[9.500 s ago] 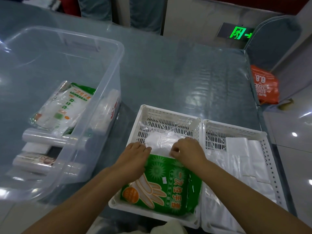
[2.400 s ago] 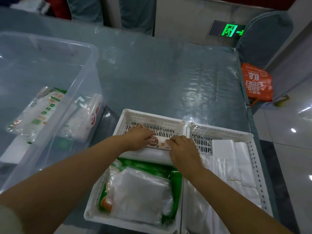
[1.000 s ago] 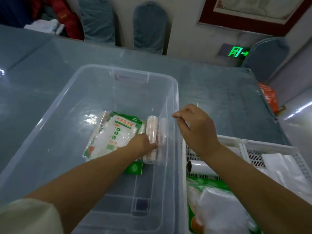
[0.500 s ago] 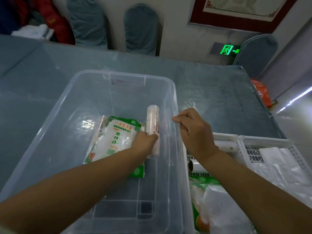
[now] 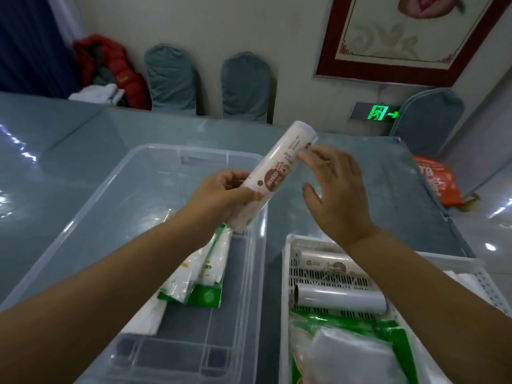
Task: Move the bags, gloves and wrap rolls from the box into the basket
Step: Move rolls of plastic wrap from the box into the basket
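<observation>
up above the box's right rim, the wrap roll [image 5: 277, 177] tilts away from the camera, its near end clasped in the left hand [image 5: 221, 198], while the right hand [image 5: 336, 189] is spread, fingertips at the roll's far end. a glove pack [image 5: 198, 270] lies in the clear box [image 5: 83, 223]; beside it the white basket [image 5: 285, 273] holds two rolls [image 5: 339, 297] and green packs [image 5: 343, 353].

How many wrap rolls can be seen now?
3: one wrap roll held in the left hand; two in the basket, far and near. Others may be hidden.
</observation>
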`<state>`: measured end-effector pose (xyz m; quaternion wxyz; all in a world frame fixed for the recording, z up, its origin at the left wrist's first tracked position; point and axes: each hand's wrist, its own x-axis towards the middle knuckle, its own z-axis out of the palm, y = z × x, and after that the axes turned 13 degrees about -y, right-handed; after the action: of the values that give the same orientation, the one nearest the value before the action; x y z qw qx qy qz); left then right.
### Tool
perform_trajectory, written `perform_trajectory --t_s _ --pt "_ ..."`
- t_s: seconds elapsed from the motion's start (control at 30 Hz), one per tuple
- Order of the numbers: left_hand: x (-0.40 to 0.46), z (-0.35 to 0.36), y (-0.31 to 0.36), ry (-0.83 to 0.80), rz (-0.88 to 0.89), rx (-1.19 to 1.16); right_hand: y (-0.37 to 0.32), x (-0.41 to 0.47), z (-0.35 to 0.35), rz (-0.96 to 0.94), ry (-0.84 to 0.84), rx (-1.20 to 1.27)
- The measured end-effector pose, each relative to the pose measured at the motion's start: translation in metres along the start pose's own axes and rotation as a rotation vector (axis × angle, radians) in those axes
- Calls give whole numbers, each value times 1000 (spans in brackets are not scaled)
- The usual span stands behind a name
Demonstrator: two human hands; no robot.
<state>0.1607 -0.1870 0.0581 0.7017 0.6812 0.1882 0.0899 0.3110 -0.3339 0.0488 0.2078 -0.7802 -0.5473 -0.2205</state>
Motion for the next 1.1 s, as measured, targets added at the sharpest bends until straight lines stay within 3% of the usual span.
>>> perform_trajectory --t_s 0.13,0.3,0.47,0.67,0.87,1.1 --pt "12 47 14 -96 10 135 33 -21 -17 -177 -13 -187" --pt "45 107 10 -208 -115 350 94 -64 -28 -195 -154 -151" --pt "85 144 -9 -184 -194 619 134 -116 -6 -25 -468 10" --pt "104 158 -49 -120 -303 756 148 -175 46 78 -815 91" --pt "107 160 -97 41 -434 866 146 -187 74 82 -825 107" --pt "83 181 -154 29 -453 1158 152 -195 80 93 -804 193"
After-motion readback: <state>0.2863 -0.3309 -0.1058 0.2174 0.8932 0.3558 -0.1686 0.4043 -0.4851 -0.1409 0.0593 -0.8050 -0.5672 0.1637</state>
